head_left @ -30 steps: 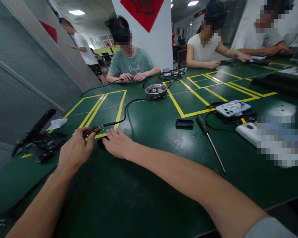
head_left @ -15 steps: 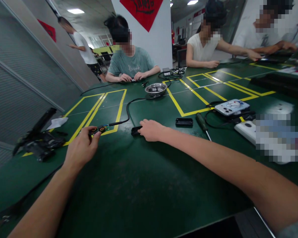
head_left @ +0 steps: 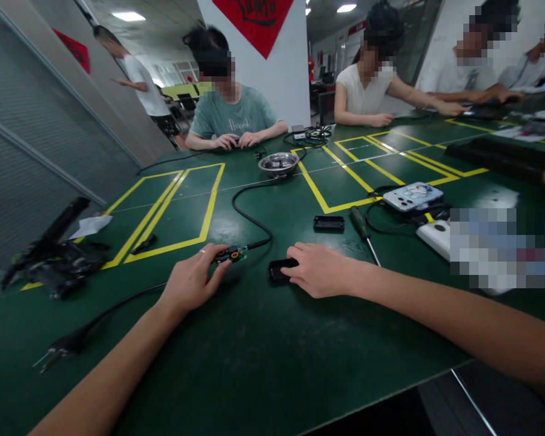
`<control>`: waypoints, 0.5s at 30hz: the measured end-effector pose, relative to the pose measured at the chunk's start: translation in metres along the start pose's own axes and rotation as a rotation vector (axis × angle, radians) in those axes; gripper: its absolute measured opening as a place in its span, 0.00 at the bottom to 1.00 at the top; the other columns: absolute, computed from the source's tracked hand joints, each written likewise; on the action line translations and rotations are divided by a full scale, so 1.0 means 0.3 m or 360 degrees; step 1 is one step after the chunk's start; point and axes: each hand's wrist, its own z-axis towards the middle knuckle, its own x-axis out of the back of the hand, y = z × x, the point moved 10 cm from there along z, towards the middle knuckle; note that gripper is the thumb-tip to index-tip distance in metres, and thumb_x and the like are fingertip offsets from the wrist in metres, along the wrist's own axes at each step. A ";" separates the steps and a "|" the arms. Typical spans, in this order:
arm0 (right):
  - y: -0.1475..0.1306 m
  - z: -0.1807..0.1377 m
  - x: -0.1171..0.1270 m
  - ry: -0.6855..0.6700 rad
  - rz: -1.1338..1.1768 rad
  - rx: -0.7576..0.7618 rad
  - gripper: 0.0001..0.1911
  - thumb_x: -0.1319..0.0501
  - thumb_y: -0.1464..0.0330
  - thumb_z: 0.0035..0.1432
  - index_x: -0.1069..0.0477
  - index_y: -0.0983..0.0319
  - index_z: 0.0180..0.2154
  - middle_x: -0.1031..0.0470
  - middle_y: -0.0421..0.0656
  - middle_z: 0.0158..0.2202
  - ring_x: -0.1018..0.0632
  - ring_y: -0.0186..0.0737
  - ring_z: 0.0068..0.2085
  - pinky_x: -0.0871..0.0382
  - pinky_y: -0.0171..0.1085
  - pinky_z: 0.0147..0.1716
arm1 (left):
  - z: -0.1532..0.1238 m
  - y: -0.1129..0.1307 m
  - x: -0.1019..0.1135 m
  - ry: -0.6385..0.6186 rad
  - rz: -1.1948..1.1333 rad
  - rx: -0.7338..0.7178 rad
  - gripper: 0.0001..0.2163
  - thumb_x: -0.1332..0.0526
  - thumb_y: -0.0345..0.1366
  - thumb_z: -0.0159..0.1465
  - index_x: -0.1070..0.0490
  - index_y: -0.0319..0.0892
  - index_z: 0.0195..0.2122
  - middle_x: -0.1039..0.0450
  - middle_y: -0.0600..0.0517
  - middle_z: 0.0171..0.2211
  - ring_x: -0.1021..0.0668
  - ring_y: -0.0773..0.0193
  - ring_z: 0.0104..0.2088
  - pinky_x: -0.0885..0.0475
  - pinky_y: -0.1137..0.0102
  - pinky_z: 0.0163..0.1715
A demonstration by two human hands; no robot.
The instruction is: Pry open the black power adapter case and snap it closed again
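Note:
Between its thumb and fingers, my left hand [head_left: 195, 275] pinches a small circuit board [head_left: 234, 254] with round copper-coloured parts. A black cable [head_left: 254, 206] runs from the board's right end up toward a metal bowl. My right hand [head_left: 315, 269] grips the right end of a black plastic case half [head_left: 278, 272], low over the table or touching it; I cannot tell which. A second black case half [head_left: 329, 223] lies behind my right hand, beside a screwdriver [head_left: 364, 233] with a green handle. Under my left forearm passes another cable, ending in a power plug [head_left: 66, 346].
The metal bowl [head_left: 278, 163] holds small parts. At the left lies a heap of black parts [head_left: 68, 266] near white paper [head_left: 91, 225]. A phone [head_left: 413, 197] and a white device [head_left: 440, 237] are at the right. Co-workers sit across the green table [head_left: 254, 363].
My left hand has moved right and slightly down with the circuit board. My right hand has brought its case half right and toward me. The power plug now shows more fully at the lower left.

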 end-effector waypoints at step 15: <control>-0.074 -0.038 0.072 0.0342 0.0084 0.0201 0.22 0.48 0.58 0.64 0.25 0.68 0.43 0.26 0.53 0.41 0.28 0.47 0.43 0.33 0.46 0.41 | 0.000 0.007 -0.010 -0.0042 -0.0196 -0.0030 0.18 0.47 0.47 0.67 0.34 0.41 0.52 0.24 0.46 0.42 0.22 0.60 0.32 0.29 0.67 0.34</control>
